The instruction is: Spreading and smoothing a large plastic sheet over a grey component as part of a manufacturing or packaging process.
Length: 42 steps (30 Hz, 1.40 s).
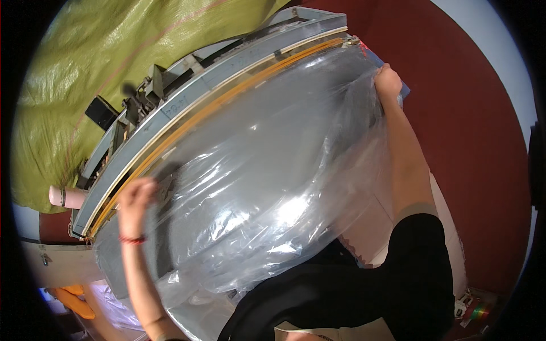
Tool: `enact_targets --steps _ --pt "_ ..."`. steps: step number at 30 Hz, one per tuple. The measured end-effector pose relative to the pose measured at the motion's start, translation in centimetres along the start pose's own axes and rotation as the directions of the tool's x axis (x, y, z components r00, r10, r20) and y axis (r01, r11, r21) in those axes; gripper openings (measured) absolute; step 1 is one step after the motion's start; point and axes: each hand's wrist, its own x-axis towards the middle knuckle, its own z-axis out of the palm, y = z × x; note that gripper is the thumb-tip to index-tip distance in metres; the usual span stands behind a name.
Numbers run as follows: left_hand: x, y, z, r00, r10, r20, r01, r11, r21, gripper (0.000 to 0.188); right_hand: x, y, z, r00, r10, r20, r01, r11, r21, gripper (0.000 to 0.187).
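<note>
Fingers of the right hand [389,83] are closed on a bunched edge of the clear plastic sheet [267,165], up at its far right corner. The left hand [135,203] is kinda blurred, held near the sheet's left side, so whether anything's gripped there can't be told. The sheet's spread between both hands, pretty wrinkled and shiny, with grey showing through. Its far side is bordered by orange strips [250,81] and a long grey metal frame [196,94]. Behind that, a yellow-green tarp [68,74] is draped, with a pink cylinder [73,198] by the frame's left end. Dark red floor [455,113] can be seen off to the right.
</note>
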Motion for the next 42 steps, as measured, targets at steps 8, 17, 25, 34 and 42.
enact_targets --steps 8,17,25,34,42 --pt "2.2 13.4 28.6 0.753 0.371 0.543 -0.454 0.891 0.02 0.023 0.2 0.2 0.9 1.0 -0.006 -0.008 0.007 0.999 0.038 0.023" --pt "-2.8 12.4 20.2 0.352 0.435 0.829 0.414 0.722 -0.555 0.028 0.1 0.3 1.3 0.991 -0.102 -0.084 0.097 0.993 -0.064 0.029" --pt "-13.2 -2.9 -3.6 0.944 0.068 0.324 0.171 0.738 -0.653 0.032 0.5 0.7 0.6 0.997 -0.025 0.074 0.024 0.999 0.021 0.032" --pt "-14.3 -1.3 -7.8 0.851 0.457 -0.259 -0.265 0.799 0.54 0.037 0.3 1.1 1.2 0.992 -0.105 0.063 0.106 0.994 -0.019 0.027" --pt "-15.0 -11.7 -4.0 0.996 0.093 0.008 -0.074 0.735 0.674 0.06 1.5 3.0 2.2 0.99 -0.116 0.079 0.117 0.993 -0.005 0.029"
